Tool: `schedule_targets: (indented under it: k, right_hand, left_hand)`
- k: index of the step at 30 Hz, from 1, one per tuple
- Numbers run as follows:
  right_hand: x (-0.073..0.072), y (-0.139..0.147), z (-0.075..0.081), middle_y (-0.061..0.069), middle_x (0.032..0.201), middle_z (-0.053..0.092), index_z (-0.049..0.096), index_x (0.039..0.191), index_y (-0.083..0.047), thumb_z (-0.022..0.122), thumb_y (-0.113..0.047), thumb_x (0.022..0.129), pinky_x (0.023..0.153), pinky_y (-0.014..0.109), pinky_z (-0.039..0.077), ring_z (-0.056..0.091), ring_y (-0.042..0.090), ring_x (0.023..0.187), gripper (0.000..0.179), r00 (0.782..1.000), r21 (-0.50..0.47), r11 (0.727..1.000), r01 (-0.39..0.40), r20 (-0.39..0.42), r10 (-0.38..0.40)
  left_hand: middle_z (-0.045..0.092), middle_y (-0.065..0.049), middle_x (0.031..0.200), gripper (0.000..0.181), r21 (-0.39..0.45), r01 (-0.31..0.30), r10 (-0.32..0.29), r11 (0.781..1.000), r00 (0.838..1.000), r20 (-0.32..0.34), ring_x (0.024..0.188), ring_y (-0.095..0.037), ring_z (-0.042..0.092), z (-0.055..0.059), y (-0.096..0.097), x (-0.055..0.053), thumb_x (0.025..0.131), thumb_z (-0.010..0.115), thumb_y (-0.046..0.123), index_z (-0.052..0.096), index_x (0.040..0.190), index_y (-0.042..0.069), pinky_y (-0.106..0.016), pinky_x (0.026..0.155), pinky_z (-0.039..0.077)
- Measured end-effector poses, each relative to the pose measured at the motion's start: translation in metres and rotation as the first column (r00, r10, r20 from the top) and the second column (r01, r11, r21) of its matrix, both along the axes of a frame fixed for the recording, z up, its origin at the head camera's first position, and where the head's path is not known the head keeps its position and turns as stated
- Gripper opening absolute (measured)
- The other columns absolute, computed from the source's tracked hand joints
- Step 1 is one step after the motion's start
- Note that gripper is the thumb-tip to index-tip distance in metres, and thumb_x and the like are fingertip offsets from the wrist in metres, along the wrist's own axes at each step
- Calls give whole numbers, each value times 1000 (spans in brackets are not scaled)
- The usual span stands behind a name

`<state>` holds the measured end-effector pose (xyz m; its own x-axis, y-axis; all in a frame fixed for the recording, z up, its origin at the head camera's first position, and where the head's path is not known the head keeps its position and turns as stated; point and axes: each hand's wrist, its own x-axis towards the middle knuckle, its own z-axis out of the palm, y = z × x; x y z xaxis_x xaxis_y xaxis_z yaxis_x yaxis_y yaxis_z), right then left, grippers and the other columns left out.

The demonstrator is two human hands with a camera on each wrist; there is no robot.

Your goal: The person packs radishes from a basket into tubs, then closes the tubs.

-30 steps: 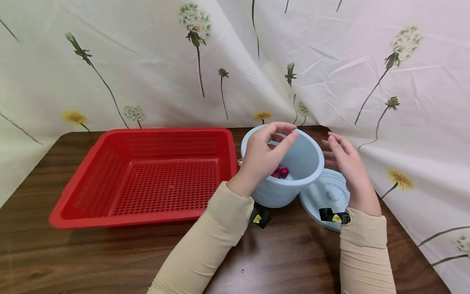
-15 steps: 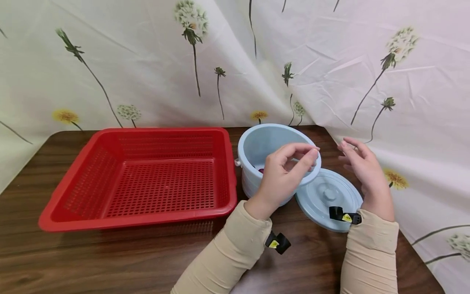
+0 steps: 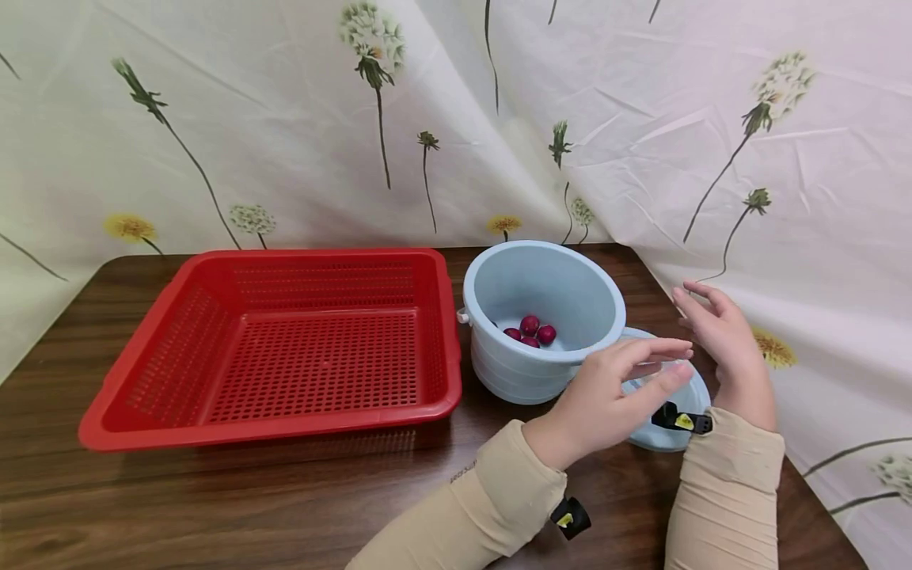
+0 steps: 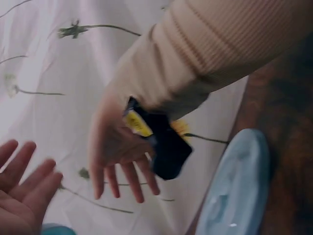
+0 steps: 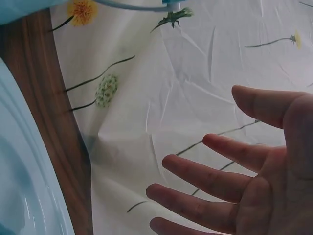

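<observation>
My left hand (image 3: 613,396) hovers in front of the light-blue bucket (image 3: 523,380), overlapping the lid in the head view, its fingers extended and holding nothing. My right hand (image 3: 734,356) is raised over the lid's right side; the right wrist view shows its fingers spread, palm bare. The light-blue round lid (image 3: 663,435) lies on the table beside the bucket, partly hidden by both hands and a wrist strap. Inside the bucket, several small round dark-red fruits (image 3: 530,324) sit together on the bottom. The palms roughly face each other, apart.
A large red perforated plastic basket (image 3: 271,427) stands on the dark wooden table (image 3: 285,507), left of the bucket. White cloth printed with dandelions (image 3: 285,119) hangs behind and along the right side. A small white handle fitting (image 3: 463,316) protrudes from the bucket's left side.
My left hand has moved right and nearer, from over the bucket to in front of the lid, uncovering the red fruits. My right hand has shifted right and slightly lower.
</observation>
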<state>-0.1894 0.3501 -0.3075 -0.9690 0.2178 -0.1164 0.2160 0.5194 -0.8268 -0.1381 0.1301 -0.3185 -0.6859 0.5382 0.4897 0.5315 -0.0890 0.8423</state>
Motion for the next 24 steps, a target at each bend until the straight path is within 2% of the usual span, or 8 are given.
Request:
schedule_targets:
  k: [4, 6, 10, 12, 16, 20, 22, 24]
  right_hand:
    - [2, 9, -4, 32, 155, 30, 16, 158, -5, 38, -54, 101, 109, 60, 34, 37, 47, 136, 78, 999, 15, 1000, -21, 35, 21]
    - [2, 14, -7, 33, 156, 26, 14, 158, -4, 37, -54, 101, 109, 61, 32, 33, 50, 138, 79, 998, 13, 999, -38, 60, 37]
    - [-2, 21, -15, 31, 160, 14, 13, 158, -4, 38, -58, 99, 112, 68, 25, 26, 53, 141, 84, 993, 4, 999, -50, 109, 49]
    - [-4, 24, -20, 30, 161, 11, 13, 158, -4, 38, -62, 98, 111, 70, 24, 24, 54, 143, 87, 989, 15, 999, -52, 140, 49]
    - [-5, 29, -28, 31, 161, 12, 12, 158, -5, 38, -66, 96, 107, 73, 27, 21, 55, 143, 91, 977, 47, 996, -73, 202, 62]
    - [-4, 31, -33, 31, 161, 10, 8, 159, -6, 41, -67, 95, 108, 70, 31, 18, 54, 145, 94, 964, 55, 994, -99, 252, 82]
    - [-4, 32, -35, 33, 161, 7, 7, 158, -4, 42, -66, 95, 110, 68, 30, 16, 53, 145, 95, 959, 74, 991, -114, 268, 90]
    - [-4, 34, -38, 33, 160, 6, 5, 158, -2, 45, -65, 95, 113, 64, 29, 17, 52, 146, 98, 950, 63, 991, -122, 297, 98]
  left_hand:
    - [45, 6, 153, 49, -127, 34, -22, 991, 996, 88, 141, -1, 38, -16, 9, -2, 105, 45, 38, 44, 149, 15, -20, 114, 34]
    - [34, 4, 159, 58, -156, 57, -33, 986, 988, 152, 147, -5, 28, -25, 12, -5, 106, 36, 48, 33, 155, 16, -26, 119, 29]
    - [18, 1, 165, 78, -179, 91, -36, 980, 957, 289, 153, -10, 13, -41, 16, -13, 98, 9, 68, 17, 159, 20, -34, 124, 20]
    - [17, 1, 166, 83, -192, 91, -19, 977, 937, 349, 153, -11, 10, -48, 18, -16, 95, 2, 72, 12, 160, 22, -35, 124, 17]
    - [18, -3, 166, 80, -225, 53, 40, 973, 920, 389, 154, -15, 11, -61, 21, -21, 98, 3, 66, 13, 160, 16, -35, 125, 14]
    - [17, -8, 166, 79, -279, -23, 139, 960, 904, 404, 154, -27, 11, -68, 26, -21, 100, 6, 65, 20, 159, 13, -44, 124, 14]
    - [16, -10, 166, 78, -300, -49, 184, 953, 879, 440, 153, -32, 10, -70, 30, -20, 100, 10, 66, 22, 159, 16, -49, 124, 14]
    - [16, -13, 165, 78, -316, -76, 232, 946, 839, 492, 153, -36, 9, -70, 34, -17, 99, 14, 69, 25, 158, 19, -53, 123, 15]
